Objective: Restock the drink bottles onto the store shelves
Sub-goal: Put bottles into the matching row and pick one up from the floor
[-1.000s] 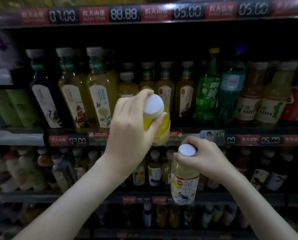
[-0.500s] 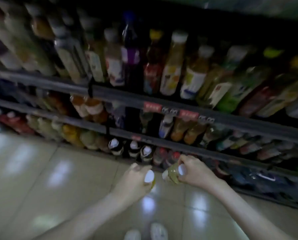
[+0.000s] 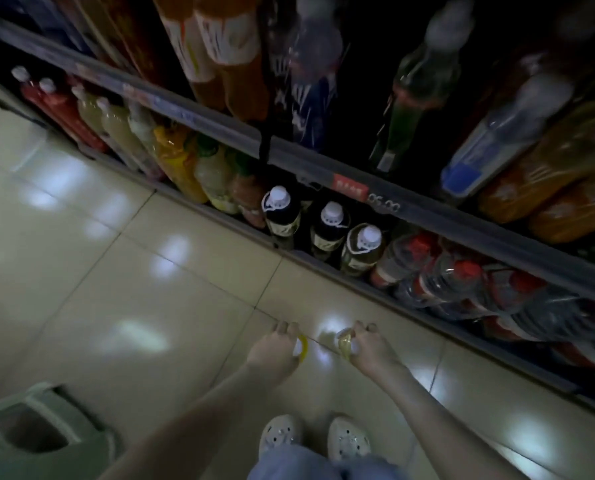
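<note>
floor tiles (image 3: 116, 271) beige | clogs (image 3: 280, 433) cream | price tag (image 3: 349, 188) red | basket (image 3: 29, 427) pale green | held bottles (image 3: 303, 346) yellow

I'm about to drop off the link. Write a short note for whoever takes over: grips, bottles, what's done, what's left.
Left grip: holds a yellow bottle by its top.
Right grip: holds a second yellow bottle the same way.
Both bottles are low by the floor tiles, in front of the bottom shelf. I cannot tell whether they touch the floor.
Green basket: on the floor to the left.
Done: both bottles in hand.
Left: set both on a shelf.
</note>
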`<state>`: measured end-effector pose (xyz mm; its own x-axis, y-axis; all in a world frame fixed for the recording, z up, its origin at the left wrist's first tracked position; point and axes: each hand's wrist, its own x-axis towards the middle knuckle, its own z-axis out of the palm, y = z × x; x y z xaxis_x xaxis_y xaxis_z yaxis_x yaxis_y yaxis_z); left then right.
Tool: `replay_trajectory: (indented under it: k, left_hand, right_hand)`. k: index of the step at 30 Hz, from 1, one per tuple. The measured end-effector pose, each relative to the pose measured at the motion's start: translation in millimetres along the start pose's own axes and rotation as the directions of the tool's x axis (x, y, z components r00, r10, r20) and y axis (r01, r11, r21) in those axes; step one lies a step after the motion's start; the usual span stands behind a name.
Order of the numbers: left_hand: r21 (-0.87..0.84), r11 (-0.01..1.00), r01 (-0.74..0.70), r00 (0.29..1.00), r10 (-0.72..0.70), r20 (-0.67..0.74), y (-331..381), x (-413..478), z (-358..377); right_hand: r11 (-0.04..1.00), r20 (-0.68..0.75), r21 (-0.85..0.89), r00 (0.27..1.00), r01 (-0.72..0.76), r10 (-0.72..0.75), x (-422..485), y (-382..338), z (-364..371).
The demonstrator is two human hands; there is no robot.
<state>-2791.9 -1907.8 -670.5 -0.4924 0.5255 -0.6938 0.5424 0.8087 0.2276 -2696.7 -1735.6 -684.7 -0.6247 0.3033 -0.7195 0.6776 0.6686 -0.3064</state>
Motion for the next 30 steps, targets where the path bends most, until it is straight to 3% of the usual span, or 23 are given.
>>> replay_trajectory:
  k: [10, 15, 20, 25, 30]
  left_hand:
    - [0.006, 1.0, 0.018, 1.0, -0.018, 0.025, -31.8, 96.3, 89.3]
    - [0.023, 0.999, 0.024, 0.999, -0.025, 0.022, -43.9, 121.7, 113.1]
    - [0.021, 0.999, 0.032, 0.999, -0.033, 0.039, -54.2, 131.0, 133.1]
    - [-0.065, 0.995, 0.081, 0.997, -0.08, 0.012, -55.0, 122.8, 120.2]
    - [-0.152, 0.986, 0.071, 0.996, -0.077, -0.033, -20.8, 77.8, 55.3]
  right_hand:
    - [0.985, 0.089, -0.169, 0.996, 0.043, -0.028, 117.1, 33.9, 79.1]
    - [0.962, 0.148, -0.267, 0.989, 0.052, -0.012, 133.8, 53.0, 99.1]
    - [0.961, 0.108, -0.267, 0.993, 0.074, -0.047, 139.1, 56.2, 97.6]
    - [0.969, 0.045, -0.244, 0.999, 0.041, -0.031, 124.3, 36.9, 77.9]
    - [0.984, -0.058, -0.17, 0.997, 0.049, -0.06, 70.3, -3.2, 47.6]
